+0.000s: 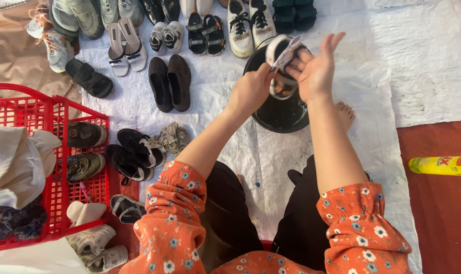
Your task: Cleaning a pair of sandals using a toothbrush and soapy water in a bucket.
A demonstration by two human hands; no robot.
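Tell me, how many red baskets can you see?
1. The red basket sits at the left edge beside the white sheet, with cloths piled inside. Part of it runs out of view, so another could be hidden past the edge.

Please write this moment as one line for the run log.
left hand: grips sandal strap | right hand: palm open under white sandal | below: black basin | surface: white sheet
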